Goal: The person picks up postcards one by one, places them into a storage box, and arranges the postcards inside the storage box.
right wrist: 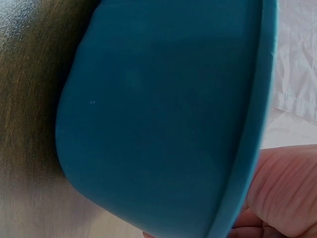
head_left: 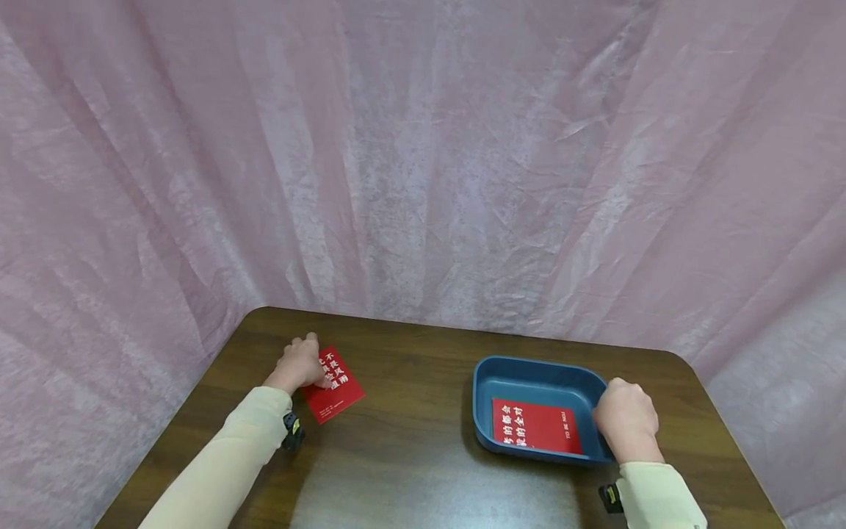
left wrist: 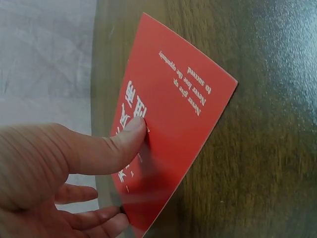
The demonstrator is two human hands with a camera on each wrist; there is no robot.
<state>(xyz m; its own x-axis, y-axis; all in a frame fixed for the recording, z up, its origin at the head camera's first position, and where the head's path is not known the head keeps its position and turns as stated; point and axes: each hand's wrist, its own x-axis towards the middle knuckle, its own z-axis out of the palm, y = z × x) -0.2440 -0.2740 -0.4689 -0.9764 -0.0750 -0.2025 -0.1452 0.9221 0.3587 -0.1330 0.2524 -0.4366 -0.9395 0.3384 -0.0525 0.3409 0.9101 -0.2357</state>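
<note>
At the left of the head view, my left hand [head_left: 300, 365] is on a red card [head_left: 333, 402] with white printing. In the left wrist view the thumb [left wrist: 131, 130] presses on the printed face of this card [left wrist: 171, 94], and the fingertips [left wrist: 114, 223] meet its edge. Part of the card is hidden by the hand. My right hand [head_left: 626, 415] grips the right end of a blue rectangular tray [head_left: 485, 382]. The right wrist view shows the tray's outer wall [right wrist: 158, 109] close up, with fingers partly hidden behind it. Inside the tray lies a second red card [head_left: 538, 426].
Both the tray and the left card are on a brown wooden table [head_left: 410, 411] with rounded far corners. Pink curtains [head_left: 423, 162] hang close behind the table and along its sides.
</note>
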